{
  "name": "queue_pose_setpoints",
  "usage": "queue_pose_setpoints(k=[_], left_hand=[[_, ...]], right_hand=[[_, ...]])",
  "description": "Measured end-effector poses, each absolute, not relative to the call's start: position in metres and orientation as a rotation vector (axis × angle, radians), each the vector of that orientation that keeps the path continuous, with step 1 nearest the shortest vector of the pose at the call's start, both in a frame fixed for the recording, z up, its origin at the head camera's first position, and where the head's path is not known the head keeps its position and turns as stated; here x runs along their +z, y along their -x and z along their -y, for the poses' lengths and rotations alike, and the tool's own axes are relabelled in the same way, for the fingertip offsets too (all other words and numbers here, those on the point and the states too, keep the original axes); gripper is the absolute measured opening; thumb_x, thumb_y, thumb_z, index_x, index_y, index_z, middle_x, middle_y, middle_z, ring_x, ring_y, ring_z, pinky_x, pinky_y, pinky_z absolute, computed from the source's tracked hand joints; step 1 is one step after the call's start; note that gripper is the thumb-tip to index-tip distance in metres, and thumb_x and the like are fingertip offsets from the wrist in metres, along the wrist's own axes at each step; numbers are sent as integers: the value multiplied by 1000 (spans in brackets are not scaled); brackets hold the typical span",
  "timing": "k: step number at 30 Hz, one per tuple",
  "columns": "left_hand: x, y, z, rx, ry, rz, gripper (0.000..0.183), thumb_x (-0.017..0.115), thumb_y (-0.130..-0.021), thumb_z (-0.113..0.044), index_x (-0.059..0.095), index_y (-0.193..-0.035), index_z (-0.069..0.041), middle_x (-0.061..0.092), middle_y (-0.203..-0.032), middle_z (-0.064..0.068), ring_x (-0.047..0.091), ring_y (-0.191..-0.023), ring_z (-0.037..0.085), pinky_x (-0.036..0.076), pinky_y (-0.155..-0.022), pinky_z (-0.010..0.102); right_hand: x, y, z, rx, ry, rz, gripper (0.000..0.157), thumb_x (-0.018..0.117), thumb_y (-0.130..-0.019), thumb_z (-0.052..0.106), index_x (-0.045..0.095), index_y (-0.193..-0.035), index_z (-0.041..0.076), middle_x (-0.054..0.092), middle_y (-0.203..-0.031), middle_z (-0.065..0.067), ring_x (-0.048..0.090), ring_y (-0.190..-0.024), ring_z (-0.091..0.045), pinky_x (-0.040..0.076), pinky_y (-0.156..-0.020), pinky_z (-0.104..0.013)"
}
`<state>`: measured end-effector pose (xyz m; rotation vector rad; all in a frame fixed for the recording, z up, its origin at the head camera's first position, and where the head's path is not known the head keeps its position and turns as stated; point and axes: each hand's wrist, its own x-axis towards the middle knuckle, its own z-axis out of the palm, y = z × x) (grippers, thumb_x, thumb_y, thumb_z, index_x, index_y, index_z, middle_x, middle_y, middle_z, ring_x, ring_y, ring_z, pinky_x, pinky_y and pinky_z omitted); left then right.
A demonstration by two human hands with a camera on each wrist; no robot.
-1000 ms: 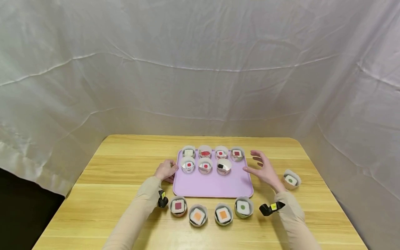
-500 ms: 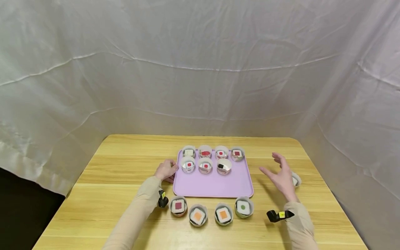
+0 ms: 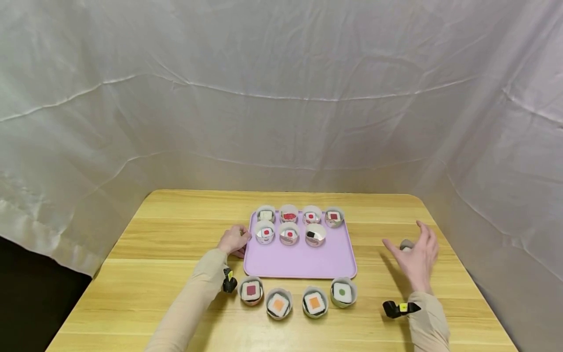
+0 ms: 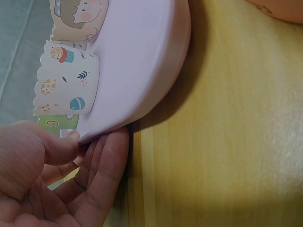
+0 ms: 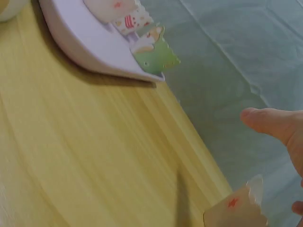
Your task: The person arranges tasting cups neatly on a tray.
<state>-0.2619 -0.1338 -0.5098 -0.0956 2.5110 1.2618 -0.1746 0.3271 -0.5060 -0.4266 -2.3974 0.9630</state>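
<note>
My right hand [image 3: 420,259] is spread, grasping nothing; the cup [image 3: 405,246] stands just beyond it, seen between thumb and fingers, on the surface [image 3: 176,288] right of the tray [image 3: 299,263]; my left hand [image 3: 234,239], pinching the tray's edge, is farther off.

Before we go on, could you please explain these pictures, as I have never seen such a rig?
A person works with a bare left hand and right hand. The wide picture comes from a camera on the head, the two closer ones from cameras on the wrists. On the wooden table lies a lilac tray bearing seven paper cups. Four more cups stand nearer the person, with sushi-like pieces inside, and another cup beside the right hand. The left hand pinches the tray's edge; the right is open, apparently holding nothing.
</note>
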Motion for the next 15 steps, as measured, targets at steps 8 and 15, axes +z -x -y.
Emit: queue_pose_setpoints(k=[8,15], left_hand=[[-511,262,133,1259,104,-2510,17,52,-103,-16,59,-106,-1,62,-75,13,63,-57,18,60,-51,30],[-510,262,133,1265,106,-2504,17,52,-103,-16,58,-106,-1,61,-74,13,62,-56,17,60,-51,31]], right_hand=[[-513,172,-337,1050,542,2440,113,88,-74,35,16,-160,17,13,-165,-22,15,-149,-47,17,-120,-70],[-519,172,-343,1218,516,2418,111,85,-79,30,11,-160,16,16,-162,-26,25,-143,-49,29,-114,-71]])
